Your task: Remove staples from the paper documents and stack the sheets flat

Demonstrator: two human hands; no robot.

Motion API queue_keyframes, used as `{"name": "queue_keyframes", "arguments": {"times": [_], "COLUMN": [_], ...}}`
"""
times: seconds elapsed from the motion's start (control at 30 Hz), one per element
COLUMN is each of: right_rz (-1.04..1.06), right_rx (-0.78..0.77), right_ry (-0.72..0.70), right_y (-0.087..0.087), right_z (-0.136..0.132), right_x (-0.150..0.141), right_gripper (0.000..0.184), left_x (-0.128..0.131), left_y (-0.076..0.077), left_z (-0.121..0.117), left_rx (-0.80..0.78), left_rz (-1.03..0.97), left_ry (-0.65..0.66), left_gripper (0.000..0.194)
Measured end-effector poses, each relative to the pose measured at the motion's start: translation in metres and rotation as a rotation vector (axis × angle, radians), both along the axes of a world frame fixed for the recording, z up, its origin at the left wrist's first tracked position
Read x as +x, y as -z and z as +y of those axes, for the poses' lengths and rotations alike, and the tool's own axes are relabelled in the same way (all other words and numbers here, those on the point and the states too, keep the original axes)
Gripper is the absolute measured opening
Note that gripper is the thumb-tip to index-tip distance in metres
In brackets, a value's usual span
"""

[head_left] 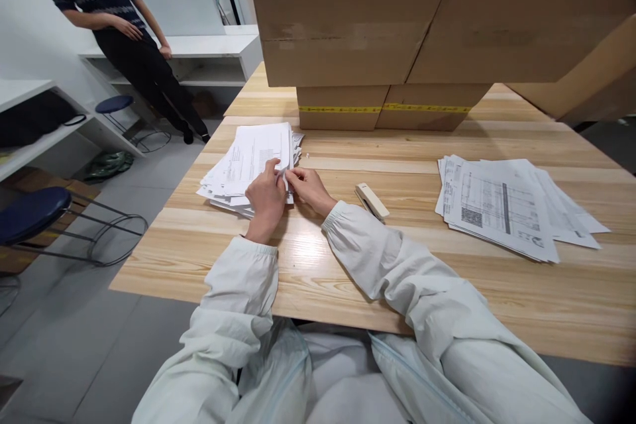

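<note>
A loose stack of printed paper sheets (243,159) lies on the left part of the table, its edges fanned unevenly. My left hand (267,193) rests on the stack's near right corner, index finger stretched over the top sheet and thumb apart from it. Beside it, my right hand (311,189) has thumb and fingers closed on the right edge of a sheet, which lifts slightly there. How many sheets it pinches is hidden. To the right of my right hand lies a cream-coloured stapler (372,200), touched by neither hand.
Another fanned pile of printed sheets (501,205) lies on the right of the wooden table (328,265). Large cardboard boxes (358,20) are stacked at the back. A person (129,33) stands by a white shelf unit (209,46) at far left. Blue stools (34,212) stand on the floor.
</note>
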State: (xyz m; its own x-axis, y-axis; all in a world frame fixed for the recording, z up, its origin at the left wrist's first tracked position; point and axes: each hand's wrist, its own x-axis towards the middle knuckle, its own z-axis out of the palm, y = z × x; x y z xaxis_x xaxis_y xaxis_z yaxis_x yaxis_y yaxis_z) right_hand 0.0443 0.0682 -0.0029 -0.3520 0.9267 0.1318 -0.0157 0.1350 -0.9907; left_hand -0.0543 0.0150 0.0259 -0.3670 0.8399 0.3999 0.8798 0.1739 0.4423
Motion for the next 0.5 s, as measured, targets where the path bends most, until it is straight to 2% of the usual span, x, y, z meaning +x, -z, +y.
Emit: {"name": "queue_keyframes", "arguments": {"times": [0.13, 0.27, 0.5], "right_rz": [0.011, -0.002, -0.028], "right_rx": [-0.007, -0.003, 0.035], "right_ry": [0.001, 0.001, 0.013], "right_y": [0.000, 0.000, -0.005], "right_z": [0.000, 0.001, 0.004], "right_x": [-0.001, -0.001, 0.002], "right_gripper": [0.031, 0.028, 0.033], "left_x": [-0.006, -0.009, -0.012], "left_y": [0.001, -0.001, -0.005], "left_z": [0.000, -0.002, -0.006], "left_rx": [-0.004, 0.056, 0.171], "left_rz": [-0.014, -0.050, -0.113], "left_ry": [-0.024, -0.038, -0.047], "left_gripper": [0.035, 0.034, 0.036]}}
